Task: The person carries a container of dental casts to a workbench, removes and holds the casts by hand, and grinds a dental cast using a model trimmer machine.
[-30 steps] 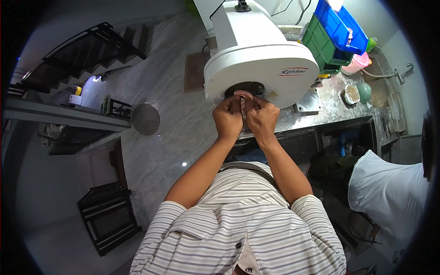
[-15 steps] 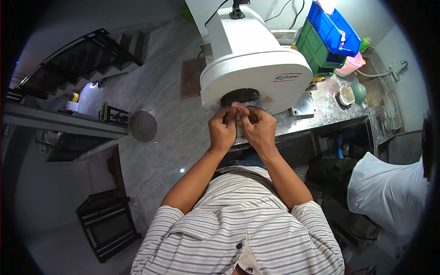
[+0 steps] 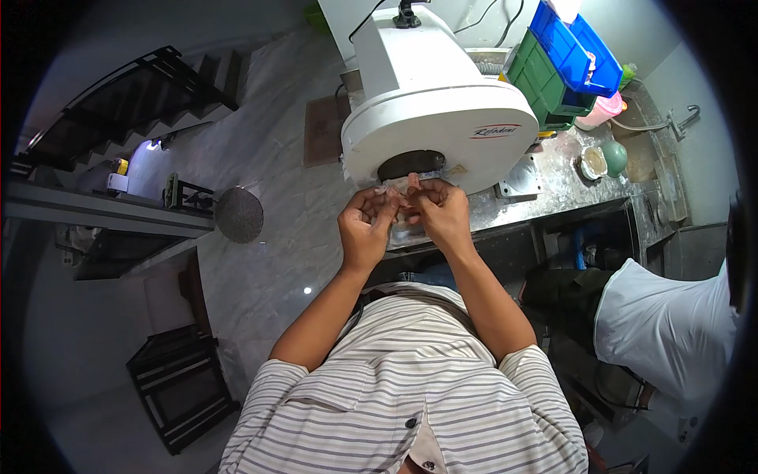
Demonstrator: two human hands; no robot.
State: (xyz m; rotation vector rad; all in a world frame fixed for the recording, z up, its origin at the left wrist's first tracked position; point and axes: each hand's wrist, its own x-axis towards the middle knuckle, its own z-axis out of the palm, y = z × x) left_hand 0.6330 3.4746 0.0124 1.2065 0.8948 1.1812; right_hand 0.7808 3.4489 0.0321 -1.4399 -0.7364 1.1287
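Just in front of the white machine [image 3: 450,118], my left hand [image 3: 363,229] and my right hand [image 3: 444,212] are close together, fingers bent and pinched. Between their fingertips is a small pinkish piece [image 3: 413,182], held by both; its exact kind is too small to make out. The machine's dark round opening [image 3: 412,164] lies directly beyond my fingertips. Lettering that reads Refodent is on its front.
Right of the machine, a metal plate [image 3: 521,178] lies on the wet counter [image 3: 564,186]. Stacked green bins [image 3: 537,88] and blue bins [image 3: 580,51] stand behind, near a pink bucket [image 3: 602,110]. A person in a white shirt [image 3: 667,324] is at the right.
My left hand has drawn back slightly toward me and to the left, its fingers less tightly bunched. My right hand has shifted a little left. The view has shifted slightly.
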